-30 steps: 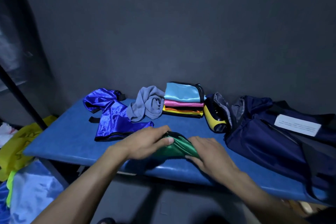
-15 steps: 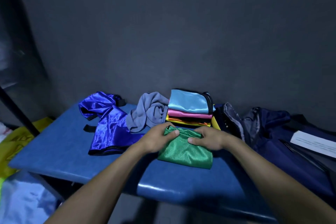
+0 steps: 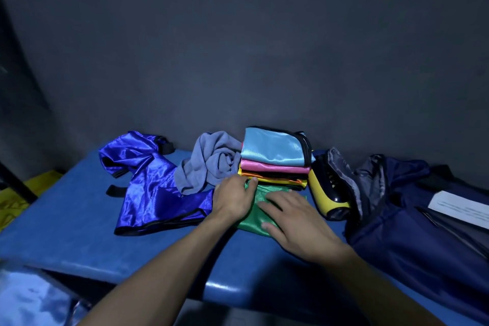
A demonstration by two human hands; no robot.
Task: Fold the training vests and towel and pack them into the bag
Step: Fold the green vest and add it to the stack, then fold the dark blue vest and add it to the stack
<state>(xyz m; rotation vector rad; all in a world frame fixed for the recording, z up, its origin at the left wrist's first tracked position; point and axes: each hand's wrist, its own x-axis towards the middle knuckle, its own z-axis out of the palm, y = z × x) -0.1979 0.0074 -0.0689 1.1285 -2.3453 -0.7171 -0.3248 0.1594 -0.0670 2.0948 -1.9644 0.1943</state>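
Head view: left hand (image 3: 232, 200) and right hand (image 3: 296, 222) rest flat with straight fingers on the folded green vest (image 3: 255, 216), center frame, before the vest stack (image 3: 275, 159).

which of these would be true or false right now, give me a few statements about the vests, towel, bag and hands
1. Both hands rest on the green vest. True: the left hand lies on its left part and the right hand presses flat on top.
2. The grey towel is folded. False: it lies crumpled beside the stack of folded vests.
3. The light blue vest tops the stack. True.
4. The royal blue vest is already folded. False: it lies spread and rumpled on the blue table.
5. The green vest is inside the navy bag. False: it lies on the table in front of the stack.
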